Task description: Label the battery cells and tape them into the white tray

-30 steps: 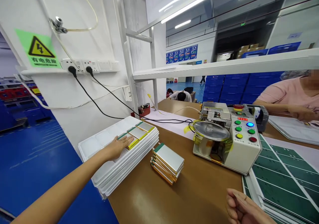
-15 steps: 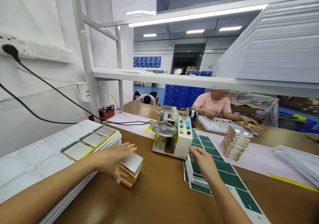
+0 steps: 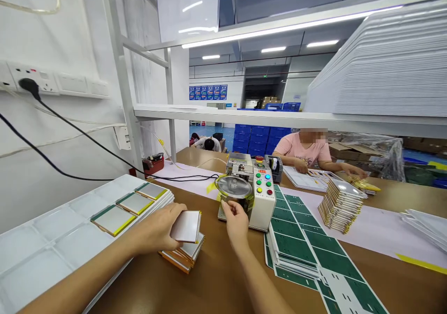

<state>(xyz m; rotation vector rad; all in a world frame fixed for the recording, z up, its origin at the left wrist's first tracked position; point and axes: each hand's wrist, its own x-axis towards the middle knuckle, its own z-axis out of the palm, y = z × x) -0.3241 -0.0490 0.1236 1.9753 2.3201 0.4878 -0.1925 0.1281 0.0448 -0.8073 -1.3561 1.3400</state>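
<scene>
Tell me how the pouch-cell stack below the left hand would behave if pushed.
The pouch-cell stack would probably splay, its edges being uneven. Its smooth, silvery top may be slippery. The pouch cell in the left hand shows no bend, suggesting stiffness.

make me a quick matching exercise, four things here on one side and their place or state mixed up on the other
1. left hand
2. right hand
3. white tray
4. green-and-white sheets

A. right of the button panel
B. holding a silver pack
C. close to the round disc
D. carrying three flat packs

Pairs: 1-B, 2-C, 3-D, 4-A
</scene>
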